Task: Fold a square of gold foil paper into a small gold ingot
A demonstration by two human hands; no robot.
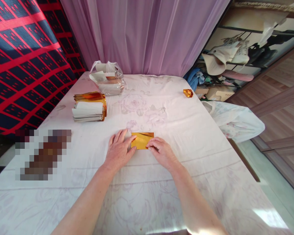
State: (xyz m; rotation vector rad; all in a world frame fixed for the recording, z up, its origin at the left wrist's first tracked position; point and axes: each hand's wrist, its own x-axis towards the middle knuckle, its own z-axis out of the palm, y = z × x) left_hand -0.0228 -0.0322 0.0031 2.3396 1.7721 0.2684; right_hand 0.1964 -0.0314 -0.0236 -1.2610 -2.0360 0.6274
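A rectangular sheet of gold foil paper [140, 142] lies flat on the cloth between my two hands. My left hand [119, 148] rests flat with its fingers spread, thumb and forefinger touching the sheet's left edge. At the lower right corner of the sheet, my right hand [163, 151] has thumb and fingertips pinched together on the foil paper. Further off to the left sits a stack of gold foil and white paper sheets [88, 112]. A folded gold foil piece [188, 93] stands at the far right of the table.
The table [198, 137] wears a white floral cloth. A clear plastic bag [108, 81] with paper bundles sits at the back left. A blurred patch [45, 153] hides something at the left. Behind hangs a purple curtain [147, 36]; right of it stands a shoe rack [235, 62].
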